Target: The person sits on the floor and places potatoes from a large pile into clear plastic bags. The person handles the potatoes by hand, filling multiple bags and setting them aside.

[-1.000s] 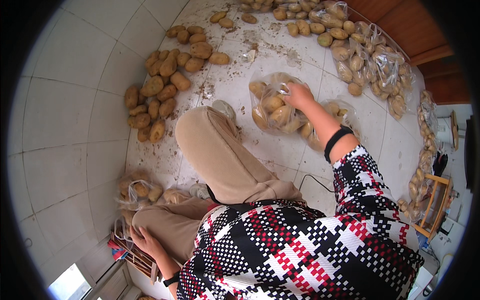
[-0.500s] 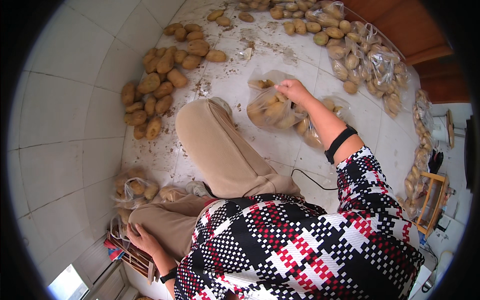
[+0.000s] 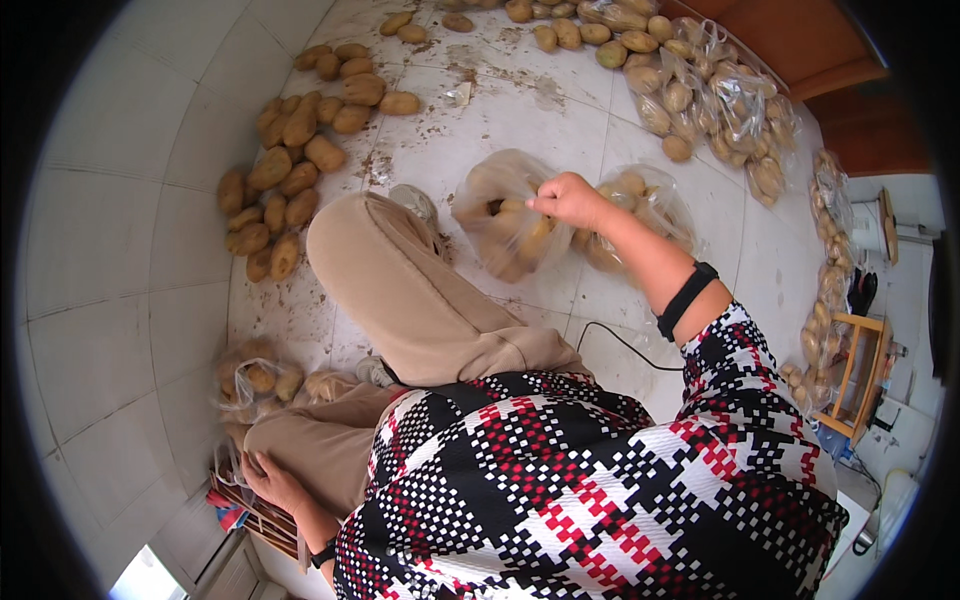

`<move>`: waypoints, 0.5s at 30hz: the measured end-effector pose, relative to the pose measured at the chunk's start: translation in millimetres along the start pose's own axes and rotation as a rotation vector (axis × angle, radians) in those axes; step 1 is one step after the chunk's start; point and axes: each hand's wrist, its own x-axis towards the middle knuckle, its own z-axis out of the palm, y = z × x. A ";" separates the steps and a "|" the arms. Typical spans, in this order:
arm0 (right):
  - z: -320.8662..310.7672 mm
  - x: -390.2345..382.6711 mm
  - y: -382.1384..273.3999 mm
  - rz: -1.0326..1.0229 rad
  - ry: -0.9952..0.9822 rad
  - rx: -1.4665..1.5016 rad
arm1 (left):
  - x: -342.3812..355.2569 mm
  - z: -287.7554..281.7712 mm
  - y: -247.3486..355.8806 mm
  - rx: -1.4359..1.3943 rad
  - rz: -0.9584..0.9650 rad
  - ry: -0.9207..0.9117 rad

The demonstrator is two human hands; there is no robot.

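Note:
My right hand pinches the upper right of a translucent plastic bag of potatoes, with a dark opening showing among the folds. Just right of it, partly behind my wrist and forearm, sits a second bag of potatoes on the tiled floor. My left hand rests at the side of my bent leg at the lower left, fingers loosely bent and apart, with nothing visible in them; a plastic bag handle lies beside it.
Loose potatoes lie by the tiled wall. Bagged potatoes line a wooden panel. More bags sit beside my left leg. A black cable crosses the floor; a wooden frame stands at right.
My right hand has shifted left within the view, pulling at the bag's upper part, which has become more upright and rounded. The whole view has shifted slightly. My left hand stays by my leg.

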 end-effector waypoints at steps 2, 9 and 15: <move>4.0 -15.2 0.5 -0.009 -0.026 -0.044 | 1.0 1.1 -1.2 -0.052 -0.022 -0.009; 9.9 -77.0 11.0 0.022 -0.119 -0.184 | 7.7 1.5 -6.1 -0.052 -0.007 -0.031; 10.1 -141.1 20.2 0.002 -0.244 -0.350 | 24.4 -3.5 -11.6 -0.055 -0.069 -0.039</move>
